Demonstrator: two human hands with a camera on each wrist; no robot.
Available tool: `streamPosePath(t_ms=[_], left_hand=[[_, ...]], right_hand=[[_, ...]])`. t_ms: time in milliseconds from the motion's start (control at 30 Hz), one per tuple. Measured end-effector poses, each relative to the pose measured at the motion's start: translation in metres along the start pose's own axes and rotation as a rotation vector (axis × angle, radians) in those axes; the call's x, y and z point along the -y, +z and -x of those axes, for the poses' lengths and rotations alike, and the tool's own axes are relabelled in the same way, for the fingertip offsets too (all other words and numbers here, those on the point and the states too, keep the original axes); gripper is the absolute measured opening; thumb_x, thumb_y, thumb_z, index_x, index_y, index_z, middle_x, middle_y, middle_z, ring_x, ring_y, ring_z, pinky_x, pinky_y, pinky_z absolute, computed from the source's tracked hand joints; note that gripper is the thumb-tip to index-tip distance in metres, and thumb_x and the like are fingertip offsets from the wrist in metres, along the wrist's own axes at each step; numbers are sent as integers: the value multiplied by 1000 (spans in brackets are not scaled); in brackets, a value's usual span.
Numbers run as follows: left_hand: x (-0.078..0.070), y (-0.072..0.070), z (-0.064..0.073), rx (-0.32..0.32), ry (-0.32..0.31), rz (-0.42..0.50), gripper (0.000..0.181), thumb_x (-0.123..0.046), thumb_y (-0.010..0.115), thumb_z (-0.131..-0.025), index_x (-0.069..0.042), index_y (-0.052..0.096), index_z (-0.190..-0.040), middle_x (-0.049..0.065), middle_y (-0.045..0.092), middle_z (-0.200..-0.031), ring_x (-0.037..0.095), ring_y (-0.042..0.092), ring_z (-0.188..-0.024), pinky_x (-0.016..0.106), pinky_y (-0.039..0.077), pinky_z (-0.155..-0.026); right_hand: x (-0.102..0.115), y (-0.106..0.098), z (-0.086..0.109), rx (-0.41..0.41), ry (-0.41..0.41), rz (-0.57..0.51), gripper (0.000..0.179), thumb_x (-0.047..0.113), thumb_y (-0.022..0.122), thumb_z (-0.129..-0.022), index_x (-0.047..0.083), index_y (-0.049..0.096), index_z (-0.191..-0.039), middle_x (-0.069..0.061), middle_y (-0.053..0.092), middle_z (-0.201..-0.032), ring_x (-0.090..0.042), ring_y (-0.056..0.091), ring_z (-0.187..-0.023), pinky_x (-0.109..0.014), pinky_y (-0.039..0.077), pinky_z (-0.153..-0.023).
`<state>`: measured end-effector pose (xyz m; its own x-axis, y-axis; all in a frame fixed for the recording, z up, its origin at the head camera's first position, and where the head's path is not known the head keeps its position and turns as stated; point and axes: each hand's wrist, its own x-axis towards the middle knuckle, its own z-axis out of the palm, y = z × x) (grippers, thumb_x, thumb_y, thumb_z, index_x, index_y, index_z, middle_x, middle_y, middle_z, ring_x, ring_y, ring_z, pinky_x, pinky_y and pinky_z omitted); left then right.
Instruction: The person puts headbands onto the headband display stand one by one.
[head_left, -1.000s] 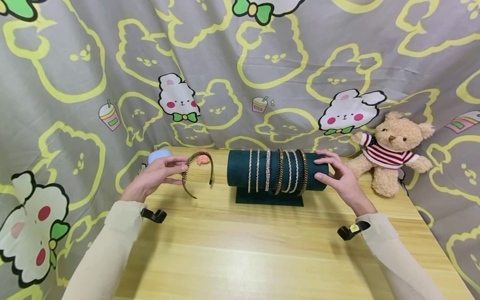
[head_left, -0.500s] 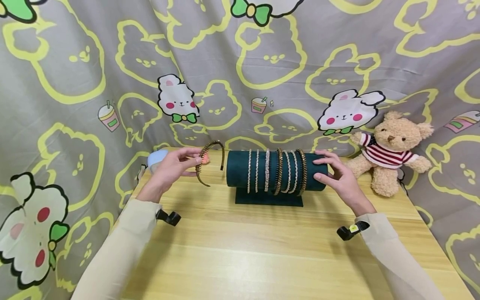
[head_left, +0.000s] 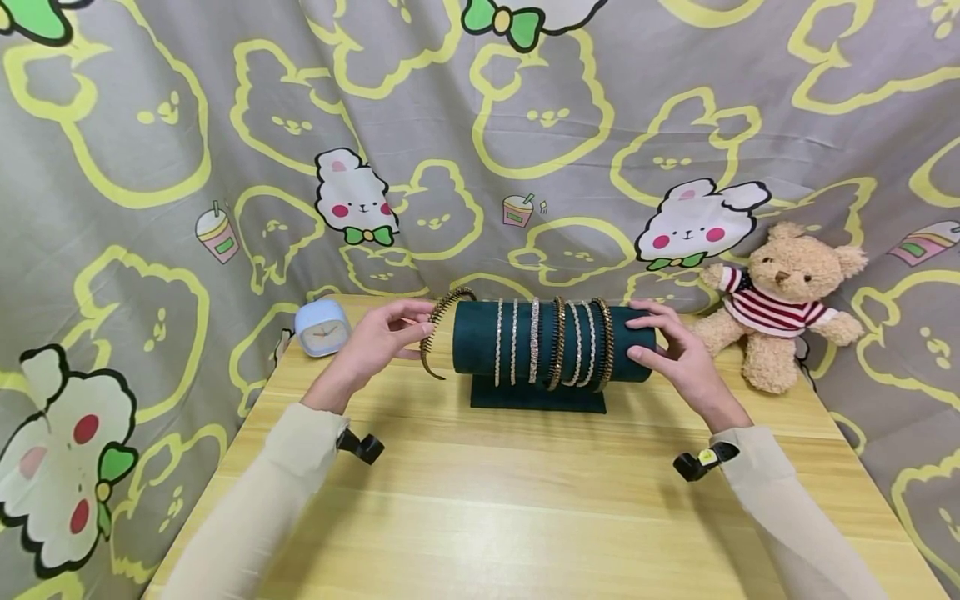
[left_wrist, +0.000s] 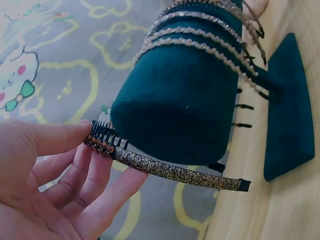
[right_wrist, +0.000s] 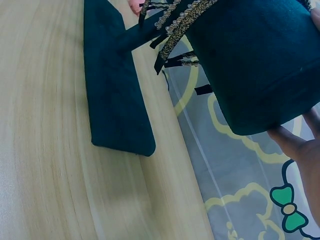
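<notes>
My left hand (head_left: 375, 346) pinches a toothed, glittery dark-gold headband (left_wrist: 170, 171) between thumb and fingers. The headband stands at the left end of a dark green velvet headband stand (head_left: 476, 337), its curve around or just beside that end; whether they touch I cannot tell. Several headbands hang over the roll: thin silver beaded ones (head_left: 515, 342), a wider silver one (head_left: 535, 342) and bronze toothed ones (head_left: 557, 342). At the stand's right end, my right hand (head_left: 686, 358) grips the roll with its thumb in front and fingers on top.
A pale blue alarm clock (head_left: 322, 327) stands at the back left of the wooden table (head_left: 480, 500). At the back right sits a teddy bear (head_left: 780, 292) in a striped sweater. A patterned grey curtain (head_left: 442, 108) hangs close behind.
My left hand has carried the headband rightward from beside the clock to the stand's left end. The clock face has come into sight. My right hand has stayed on the stand.
</notes>
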<state>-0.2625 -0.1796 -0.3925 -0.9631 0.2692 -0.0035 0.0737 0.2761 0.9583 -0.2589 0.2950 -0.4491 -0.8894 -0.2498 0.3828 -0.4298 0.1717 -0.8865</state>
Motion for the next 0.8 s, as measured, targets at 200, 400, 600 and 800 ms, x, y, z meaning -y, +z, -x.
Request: streamPosePath(t_ms=[200, 400, 600, 800], left_hand=[[1, 9, 1, 14, -19, 38, 41, -15, 72, -106, -4, 65, -145, 12, 63, -122, 22, 66, -104, 57, 65, -93], [3, 16, 1, 43, -20, 78, 41, -12, 73, -105, -4, 63, -145, 11, 61, -122, 22, 66, -101, 54, 67, -85], [2, 22, 1, 55, -20, 106, 45, -13, 75, -104, -4, 61, -147, 14, 63, -119, 22, 68, -95, 57, 66, -86], [0, 30, 2, 38, -23, 132, 47, -11, 76, -104, -6, 59, -148, 14, 63, -119, 22, 70, -91, 57, 66, -87]], right_hand=[[-1, 0, 0, -2, 0, 2, 34, -7, 68, -103, -5, 65, -137, -5, 45, -165, -14, 43, -149, -14, 55, -98], [-1, -1, 0, 2, 0, -3, 34, -7, 68, -103, -5, 65, -137, -6, 44, -165, -15, 43, -149, -15, 55, -98], [-1, -1, 0, 3, 2, 2, 35, -7, 68, -103, -5, 65, -138, -6, 44, -165, -14, 41, -150, -14, 54, -98], [-1, -1, 0, 4, 0, -5, 34, -7, 68, -103, -5, 65, -137, -6, 44, -165, -15, 42, -150, -15, 54, -98]])
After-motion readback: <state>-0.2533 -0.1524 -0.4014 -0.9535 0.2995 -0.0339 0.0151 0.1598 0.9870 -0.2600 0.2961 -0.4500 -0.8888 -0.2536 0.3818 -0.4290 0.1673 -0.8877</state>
